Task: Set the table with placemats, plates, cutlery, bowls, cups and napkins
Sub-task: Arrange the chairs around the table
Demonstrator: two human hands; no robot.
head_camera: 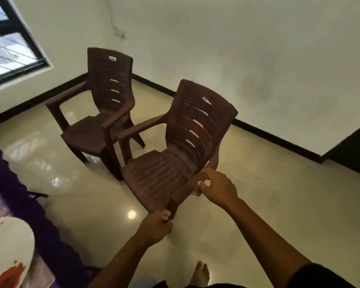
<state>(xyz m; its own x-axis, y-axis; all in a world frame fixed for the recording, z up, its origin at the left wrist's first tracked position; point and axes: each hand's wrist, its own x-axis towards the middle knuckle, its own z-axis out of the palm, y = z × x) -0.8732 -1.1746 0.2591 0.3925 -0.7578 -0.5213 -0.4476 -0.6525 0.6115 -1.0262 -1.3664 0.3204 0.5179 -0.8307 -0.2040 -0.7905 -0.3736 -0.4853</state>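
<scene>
A brown plastic armchair (170,163) tilts in the middle of the view. My left hand (156,225) grips the front corner of its seat. My right hand (218,188) holds its right armrest near the front end. At the lower left, a white plate (10,246) with a coloured print lies on the table with a purple cloth (29,204).
A second brown plastic chair (98,113) stands just behind and left of the first, near the room corner. The floor (258,204) is glossy light tile. A window (8,42) is at the upper left, white walls behind. My bare foot (200,273) shows at the bottom.
</scene>
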